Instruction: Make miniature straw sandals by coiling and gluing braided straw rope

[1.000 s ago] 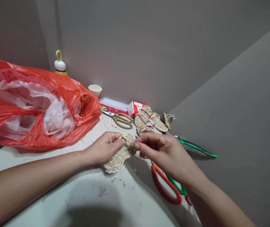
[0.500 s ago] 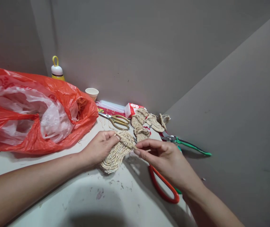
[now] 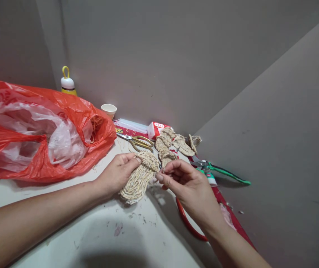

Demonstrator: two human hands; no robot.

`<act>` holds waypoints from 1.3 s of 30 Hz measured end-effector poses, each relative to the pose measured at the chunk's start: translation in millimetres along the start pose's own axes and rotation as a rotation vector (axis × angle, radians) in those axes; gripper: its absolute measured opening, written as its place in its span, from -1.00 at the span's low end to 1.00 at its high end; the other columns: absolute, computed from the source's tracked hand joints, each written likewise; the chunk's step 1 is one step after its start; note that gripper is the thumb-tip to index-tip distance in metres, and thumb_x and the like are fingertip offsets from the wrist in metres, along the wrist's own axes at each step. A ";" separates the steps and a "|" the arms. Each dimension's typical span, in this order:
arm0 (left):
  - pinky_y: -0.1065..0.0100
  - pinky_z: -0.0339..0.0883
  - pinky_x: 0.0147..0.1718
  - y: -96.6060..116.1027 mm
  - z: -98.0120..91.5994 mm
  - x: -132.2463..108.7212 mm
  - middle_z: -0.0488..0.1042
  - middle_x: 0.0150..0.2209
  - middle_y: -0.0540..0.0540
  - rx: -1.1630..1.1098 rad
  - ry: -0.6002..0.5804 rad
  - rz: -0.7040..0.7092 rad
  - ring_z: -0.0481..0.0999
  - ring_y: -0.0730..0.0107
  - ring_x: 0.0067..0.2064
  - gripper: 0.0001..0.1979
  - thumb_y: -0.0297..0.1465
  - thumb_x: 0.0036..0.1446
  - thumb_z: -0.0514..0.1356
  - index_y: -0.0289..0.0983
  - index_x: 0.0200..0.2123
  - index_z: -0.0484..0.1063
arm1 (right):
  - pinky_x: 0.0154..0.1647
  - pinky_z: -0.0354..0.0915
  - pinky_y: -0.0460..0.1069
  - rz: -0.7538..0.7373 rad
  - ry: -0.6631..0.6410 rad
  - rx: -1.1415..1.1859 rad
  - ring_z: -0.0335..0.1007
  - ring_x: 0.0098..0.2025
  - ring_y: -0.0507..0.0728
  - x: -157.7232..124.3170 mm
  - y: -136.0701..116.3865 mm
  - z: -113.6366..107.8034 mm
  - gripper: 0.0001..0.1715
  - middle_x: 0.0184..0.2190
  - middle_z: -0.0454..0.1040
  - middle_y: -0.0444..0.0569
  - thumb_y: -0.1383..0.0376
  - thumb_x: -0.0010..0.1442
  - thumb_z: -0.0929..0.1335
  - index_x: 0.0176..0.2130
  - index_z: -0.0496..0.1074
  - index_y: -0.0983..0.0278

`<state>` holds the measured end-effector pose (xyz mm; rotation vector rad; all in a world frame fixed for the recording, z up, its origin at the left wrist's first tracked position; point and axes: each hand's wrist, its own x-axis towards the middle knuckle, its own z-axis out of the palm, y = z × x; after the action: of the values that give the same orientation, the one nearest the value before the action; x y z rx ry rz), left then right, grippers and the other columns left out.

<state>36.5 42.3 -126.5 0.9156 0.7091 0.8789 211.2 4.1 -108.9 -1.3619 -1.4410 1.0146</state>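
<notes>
Bare hands [image 3: 116,174] [image 3: 189,186], slim fingers [image 3: 176,165]; wrists [image 3: 99,186], forearms [image 3: 44,210] uncovered, sleeveless as far as visible.

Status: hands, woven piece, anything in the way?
Left hand pinches woven piece. Right hand at its edge, grip unclear. Red handle close by, partly hidden by right arm.

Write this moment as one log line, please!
left hand: holds beige oval braided-cord piece; right hand: fingers at its edge; beyond: gold-handled metal scissors
</notes>
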 end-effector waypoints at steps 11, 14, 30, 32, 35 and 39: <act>0.50 0.18 -0.56 -6.1 -1.1 -0.5 0.42 -0.55 0.00 -0.070 -0.011 0.026 0.34 0.54 -0.56 -0.80 -0.31 0.13 0.17 -0.35 -0.38 0.43 | -0.37 0.32 -0.14 0.106 0.015 0.286 0.41 -0.45 -0.03 -1.3 5.9 3.5 -0.66 -0.49 0.47 -0.23 0.29 -0.09 0.56 -0.34 0.40 0.22; 0.50 0.16 -0.57 -9.3 -1.9 0.4 0.40 -0.56 0.02 -0.053 -0.010 0.050 0.31 0.55 -0.58 -0.80 -0.29 0.12 0.18 -0.34 -0.40 0.42 | -0.36 0.34 -0.15 0.100 0.050 0.325 0.42 -0.45 -0.05 -0.6 9.0 7.5 -0.65 -0.46 0.46 -0.24 0.30 -0.12 0.57 -0.33 0.42 0.21; 0.42 0.18 -0.46 -8.4 -6.2 3.0 0.45 -0.47 -0.03 0.025 -0.067 -0.010 0.36 0.50 -0.49 -0.81 -0.31 0.08 0.20 -0.35 -0.39 0.44 | -0.33 0.36 -0.08 0.149 0.135 0.437 0.40 -0.43 -0.02 4.0 22.6 16.2 -0.52 -0.43 0.48 -0.20 0.31 -0.16 0.55 -0.22 0.39 0.20; 0.41 0.16 -0.47 -7.0 -6.9 3.8 0.44 -0.48 -0.03 0.058 -0.074 -0.011 0.34 0.51 -0.51 -0.81 -0.30 0.07 0.20 -0.34 -0.41 0.43 | -0.33 0.35 -0.09 0.157 0.141 0.447 0.40 -0.43 -0.02 4.0 24.5 16.1 -0.51 -0.43 0.48 -0.21 0.32 -0.16 0.55 -0.21 0.38 0.19; 0.41 0.15 -0.46 -4.8 -8.0 4.5 0.41 -0.52 0.00 0.100 -0.099 -0.018 0.31 0.52 -0.51 -0.80 -0.30 0.07 0.20 -0.33 -0.46 0.41 | -0.33 0.35 -0.09 0.167 0.153 0.458 0.40 -0.43 -0.02 4.4 26.5 15.9 -0.50 -0.43 0.49 -0.21 0.33 -0.16 0.55 -0.21 0.37 0.20; 0.41 0.15 -0.46 -5.0 -9.6 4.9 0.41 -0.53 -0.01 0.125 -0.101 -0.022 0.32 0.50 -0.51 -0.78 -0.28 0.06 0.20 -0.33 -0.48 0.41 | -0.33 0.36 -0.07 0.188 0.162 0.471 0.39 -0.45 -0.02 3.9 25.3 16.5 -0.48 -0.44 0.49 -0.20 0.33 -0.18 0.55 -0.20 0.36 0.22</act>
<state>32.6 48.3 -135.9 1.0543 0.6915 0.7700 202.3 9.8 -137.5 -1.2087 -0.8920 1.2401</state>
